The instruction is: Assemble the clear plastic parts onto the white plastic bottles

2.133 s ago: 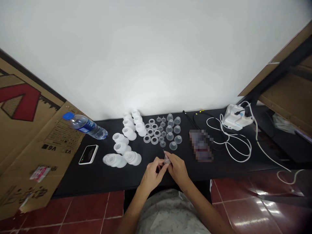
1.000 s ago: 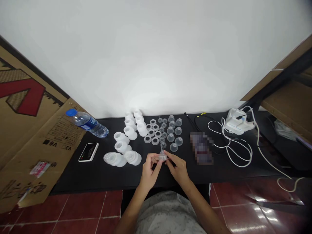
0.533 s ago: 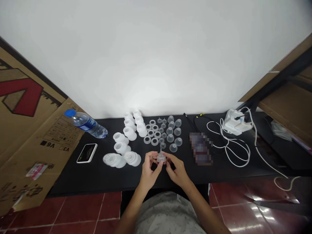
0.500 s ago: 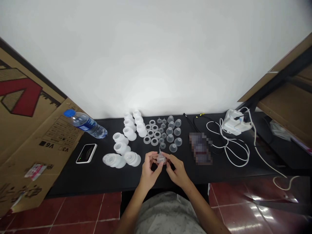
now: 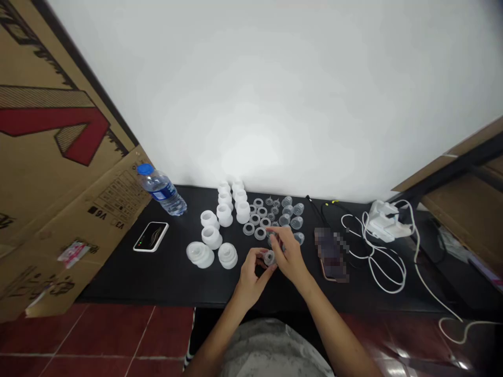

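Note:
My left hand (image 5: 253, 273) is closed around the rim of a clear round bottle-nipple piece (image 5: 269, 257), held just above the black table with its round face turned up. My right hand (image 5: 290, 256) stretches past this piece over the group of small clear nipples (image 5: 271, 216), its thumb and forefinger apart. Its fingers partly cover the nearest pieces, and I cannot tell whether they touch one. Left of the nipples lie several clear rings (image 5: 249, 229). Clear domed caps (image 5: 296, 222) lie to their right.
White bottles (image 5: 224, 215) stand in rows at left, two fitted with tops (image 5: 228, 255). Further left are a water bottle (image 5: 163, 191) and a white-edged device (image 5: 151, 236). A phone (image 5: 331, 256), white cables (image 5: 383, 285) and a power adapter (image 5: 387, 221) lie at right. A cardboard box (image 5: 98, 220) borders the left.
My right hand has left the piece held with my left hand and moved up and forward over the small nipples. The piece has tilted, its tip no longer pointing up. The camera view has shifted.

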`<state>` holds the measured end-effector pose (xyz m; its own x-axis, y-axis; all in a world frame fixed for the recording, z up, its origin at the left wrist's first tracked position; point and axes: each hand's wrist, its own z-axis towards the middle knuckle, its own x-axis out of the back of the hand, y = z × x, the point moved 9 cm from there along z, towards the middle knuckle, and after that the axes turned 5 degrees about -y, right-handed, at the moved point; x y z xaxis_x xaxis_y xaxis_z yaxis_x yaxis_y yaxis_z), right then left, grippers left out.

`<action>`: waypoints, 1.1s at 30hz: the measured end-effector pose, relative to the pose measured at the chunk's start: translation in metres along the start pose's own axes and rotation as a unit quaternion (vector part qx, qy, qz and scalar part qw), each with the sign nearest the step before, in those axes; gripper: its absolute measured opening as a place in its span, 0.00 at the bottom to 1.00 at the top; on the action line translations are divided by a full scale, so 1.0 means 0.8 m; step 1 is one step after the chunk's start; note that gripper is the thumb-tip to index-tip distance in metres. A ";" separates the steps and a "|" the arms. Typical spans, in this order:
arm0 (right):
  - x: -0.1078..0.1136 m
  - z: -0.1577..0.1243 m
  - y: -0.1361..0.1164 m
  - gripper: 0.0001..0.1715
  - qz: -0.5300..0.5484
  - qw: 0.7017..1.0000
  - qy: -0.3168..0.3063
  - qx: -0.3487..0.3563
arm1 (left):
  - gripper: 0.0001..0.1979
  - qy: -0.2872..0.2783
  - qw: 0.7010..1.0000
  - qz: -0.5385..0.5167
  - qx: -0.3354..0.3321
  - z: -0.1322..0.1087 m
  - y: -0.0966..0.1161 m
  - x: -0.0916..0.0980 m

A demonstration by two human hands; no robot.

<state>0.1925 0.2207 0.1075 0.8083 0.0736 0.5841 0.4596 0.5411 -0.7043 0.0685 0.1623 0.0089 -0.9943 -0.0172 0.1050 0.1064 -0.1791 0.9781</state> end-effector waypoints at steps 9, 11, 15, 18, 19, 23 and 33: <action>-0.079 0.126 0.031 0.24 -0.155 0.983 -0.081 -0.060 | 0.14 0.025 0.999 -0.020 -0.042 0.004 0.007 0.005; -0.090 0.132 0.035 0.23 -0.153 0.981 -0.094 -0.073 | 0.17 0.019 0.999 -0.007 -0.045 0.003 0.009 0.005; -0.092 0.135 0.035 0.17 -0.132 0.983 -0.095 -0.084 | 0.20 0.010 0.999 0.017 -0.031 0.002 0.008 0.006; -0.071 0.131 0.034 0.17 -0.079 0.990 -0.057 -0.104 | 0.22 0.012 1.000 0.007 -0.018 0.000 0.006 0.009; -0.058 0.128 0.034 0.18 -0.050 0.992 -0.034 -0.109 | 0.23 0.015 1.000 0.002 -0.013 -0.001 0.006 0.010; -0.002 0.092 0.035 0.24 0.070 0.990 0.045 -0.115 | 0.26 0.024 0.999 -0.019 0.017 -0.002 0.000 0.013; 0.009 -0.113 0.085 0.27 0.211 0.958 0.104 -0.162 | 0.23 0.043 0.988 -0.132 0.070 0.002 -0.028 0.010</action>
<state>0.2627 0.1824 0.0268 0.9878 0.0421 0.1502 0.1384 0.2084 -0.9682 0.0580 0.1680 -0.0119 -0.9833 -0.0721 -0.1669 -0.1635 -0.0509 0.9852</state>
